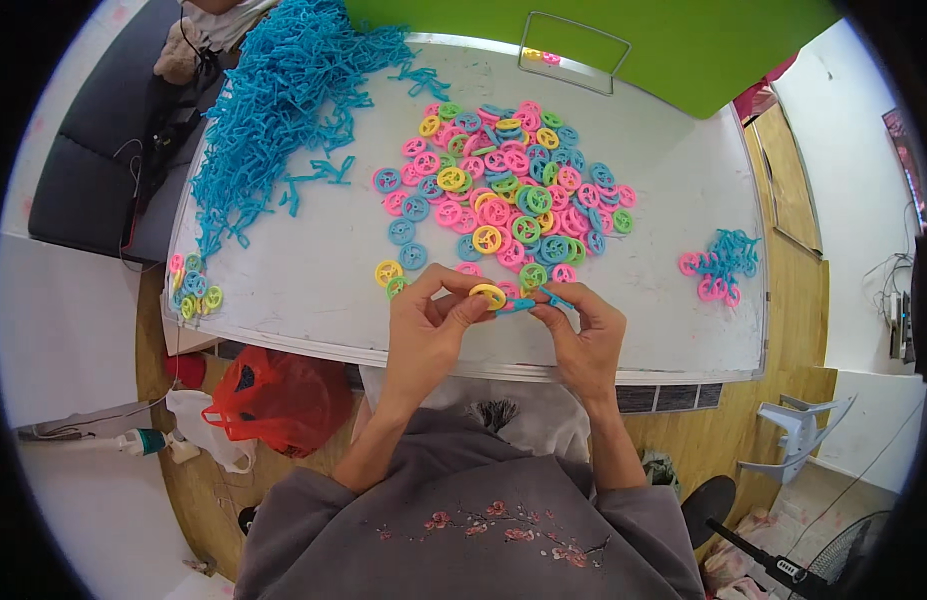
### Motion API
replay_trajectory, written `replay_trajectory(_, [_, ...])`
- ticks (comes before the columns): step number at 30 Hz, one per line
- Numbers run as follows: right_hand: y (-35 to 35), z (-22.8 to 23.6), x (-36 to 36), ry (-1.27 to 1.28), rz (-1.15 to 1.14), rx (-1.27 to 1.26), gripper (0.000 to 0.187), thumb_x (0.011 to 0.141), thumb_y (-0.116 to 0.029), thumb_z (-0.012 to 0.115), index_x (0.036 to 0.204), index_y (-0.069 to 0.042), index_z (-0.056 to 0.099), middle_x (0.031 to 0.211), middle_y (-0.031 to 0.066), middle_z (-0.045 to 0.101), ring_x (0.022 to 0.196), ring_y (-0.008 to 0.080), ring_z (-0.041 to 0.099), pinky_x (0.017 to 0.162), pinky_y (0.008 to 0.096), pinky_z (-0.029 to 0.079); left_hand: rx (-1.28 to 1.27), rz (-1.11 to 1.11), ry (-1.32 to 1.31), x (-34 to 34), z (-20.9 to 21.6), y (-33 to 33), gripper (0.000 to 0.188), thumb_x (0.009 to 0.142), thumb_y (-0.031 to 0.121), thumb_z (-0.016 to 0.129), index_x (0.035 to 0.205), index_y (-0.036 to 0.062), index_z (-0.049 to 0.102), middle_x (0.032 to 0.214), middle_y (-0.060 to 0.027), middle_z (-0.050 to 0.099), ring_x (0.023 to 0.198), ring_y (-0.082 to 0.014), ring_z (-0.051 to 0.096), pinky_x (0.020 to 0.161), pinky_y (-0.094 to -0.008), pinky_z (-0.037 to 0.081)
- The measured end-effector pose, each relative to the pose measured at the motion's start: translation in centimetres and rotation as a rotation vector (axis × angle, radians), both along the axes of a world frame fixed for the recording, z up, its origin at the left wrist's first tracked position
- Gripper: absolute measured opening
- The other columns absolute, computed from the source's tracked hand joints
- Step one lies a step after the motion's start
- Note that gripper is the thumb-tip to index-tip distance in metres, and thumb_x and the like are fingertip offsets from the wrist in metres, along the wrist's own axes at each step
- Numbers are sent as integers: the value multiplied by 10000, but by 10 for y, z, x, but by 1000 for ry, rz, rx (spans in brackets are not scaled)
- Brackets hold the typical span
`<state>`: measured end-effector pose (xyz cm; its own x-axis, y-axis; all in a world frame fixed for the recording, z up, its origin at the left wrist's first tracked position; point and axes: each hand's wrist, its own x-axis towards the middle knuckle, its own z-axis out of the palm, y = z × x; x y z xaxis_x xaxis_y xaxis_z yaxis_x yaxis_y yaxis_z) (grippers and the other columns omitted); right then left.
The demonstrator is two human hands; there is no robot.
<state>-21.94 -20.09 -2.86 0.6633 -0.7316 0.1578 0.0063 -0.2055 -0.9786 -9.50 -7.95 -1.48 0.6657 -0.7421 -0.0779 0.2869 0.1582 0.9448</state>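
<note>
Left hand [426, 325] and right hand [590, 342] close together, not touching, each in thumb-to-finger pinch. Left forearm [376, 447] slants inward; right forearm [617, 445] nearer straight.

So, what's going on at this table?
A person sits at a white table, working with both bare hands. The left hand pinches a yellow spoked wheel, while the right hand holds a small blue plastic piece close beside it. More spoked wheels in pink, blue, green and yellow lie loose in front of the hands. A big heap of blue pieces is at the far left, and pink wheels lie bunched with blue pieces on the right.
</note>
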Motion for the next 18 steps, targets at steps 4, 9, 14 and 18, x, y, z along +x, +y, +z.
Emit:
replay_trajectory(4, [0, 3, -1, 73, 81, -131, 159, 799, 36, 673, 956, 13, 660, 879, 80, 679, 834, 127, 617, 778, 258, 497, 68, -22, -29, 3, -6, 0, 114, 859, 5, 630, 953, -40, 582, 923, -94, 624, 897, -150, 618, 809, -281, 531])
replay_trajectory(9, [4, 2, 0, 32, 27, 34, 151, 805, -4, 688, 951, 29, 667, 853, 76, 682, 787, 118, 617, 716, 247, 487, 34, -20, -74, -3, -5, -6, 128, 873, -8, 605, 999, -31, 616, 933, -61, 594, 885, -132, 604, 810, -271, 525])
replay_trajectory(14, [7, 4, 2, 8, 0, 317, 162, 833, -58, 687, 960, 42, 673, 843, 69, 683, 746, 106, 613, 665, 228, 476, 2, 43, -211, -10, -8, -6, 164, 893, -3, 578, 1042, -14, 644, 917, -33, 536, 886, -133, 603, 793, -263, 532])
replay_trajectory(18, [8, 0, 4, -49, -11, 451, 169, 864, -85, 662, 972, 45, 665, 844, 71, 676, 749, 108, 618, 671, 225, 478, -33, 133, -210, -20, -11, -10, 160, 899, -10, 560, 1037, -21, 640, 909, -41, 516, 901, -153, 612, 808, -282, 553])
